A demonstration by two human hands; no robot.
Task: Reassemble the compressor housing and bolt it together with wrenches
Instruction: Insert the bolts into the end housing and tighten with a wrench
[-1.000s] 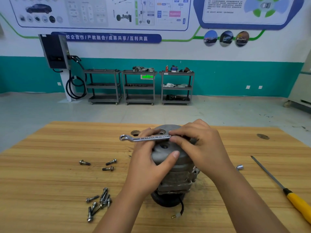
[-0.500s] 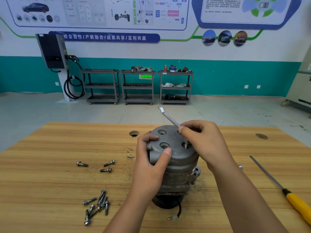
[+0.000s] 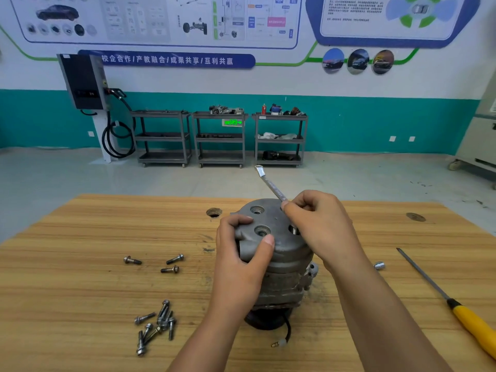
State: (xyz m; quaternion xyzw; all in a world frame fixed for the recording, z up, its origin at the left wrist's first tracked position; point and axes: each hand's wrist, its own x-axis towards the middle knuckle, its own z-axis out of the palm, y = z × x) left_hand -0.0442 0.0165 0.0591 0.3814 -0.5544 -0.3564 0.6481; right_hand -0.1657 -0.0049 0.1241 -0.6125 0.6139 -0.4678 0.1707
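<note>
Scene: a person works at a pale wooden counter [image 3: 80, 264] in a training workshop, seen from their own head-worn camera.
Task piece: a grey cast-metal compressor housing [image 3: 271, 214] stands upright near the middle of the counter, its domed cap with round ports facing up and a black pulley [image 3: 261, 322] under its base.
Left hand: the left hand [image 3: 241, 256] grips the cap's near-left edge, fingers curled over the rim and thumb pressed flat on the top beside a port.
Right hand: the right hand [image 3: 322, 224] pinches the lower end of a slim silver wrench [image 3: 271, 185] at the far-right side of the cap.
Wrench: it slants up and away to the left, its free ring end in the air above the counter's far edge; the working end is hidden behind the fingers.
Loose hardware: three dark flanged bolts [image 3: 170, 269] lie apart to the left of the housing; a heap of similar silver bolts [image 3: 155, 323] lies nearer the front edge.
Right side: a small silver socket [image 3: 379, 265] sits just beyond the right forearm, and a long screwdriver with a yellow handle [image 3: 475, 328] lies diagonally near the counter's right edge.
Wiring: a thin black lead with a pale plug [image 3: 279, 344] trails from the base toward the front.
Background: three grey metal tool carts [image 3: 220, 138] line a teal-and-white wall beside a dark wall-mounted charger [image 3: 83, 81] with a coiled cable.
</note>
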